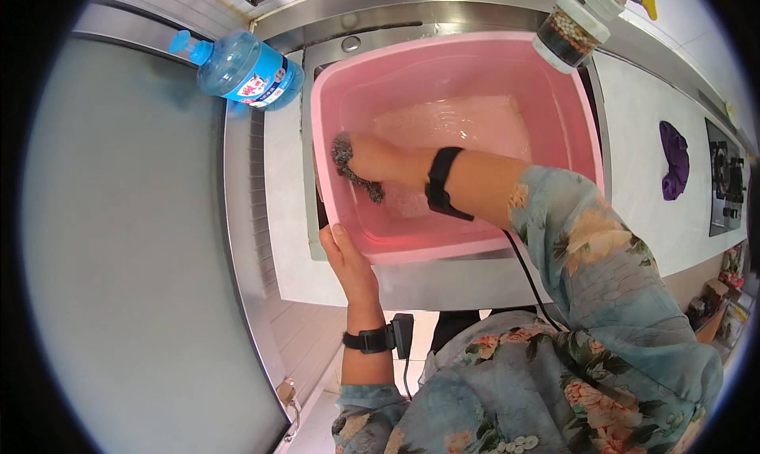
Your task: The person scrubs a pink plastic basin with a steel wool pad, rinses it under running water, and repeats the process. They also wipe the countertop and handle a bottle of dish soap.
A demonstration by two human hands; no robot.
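A large pink plastic basin [409,80] rests over the sink, with shallow water on its bottom. My left hand [355,270] grips the basin's near left corner, thumb over the rim. Inside the basin, my right hand [374,157] presses a dark grey scrubbing cloth or mesh scourer [342,149] against the left wall; part of it trails below the hand. The fingertips of the right hand are hidden behind the hand and the scrubber.
A blue pump bottle of detergent [252,68] stands at the back left, beside a frosted glass panel [130,216]. Over the basin's far right corner hangs a faucet filter [570,32]. A purple cloth [674,160] lies on the right counter [629,216], before a gas stove [725,178].
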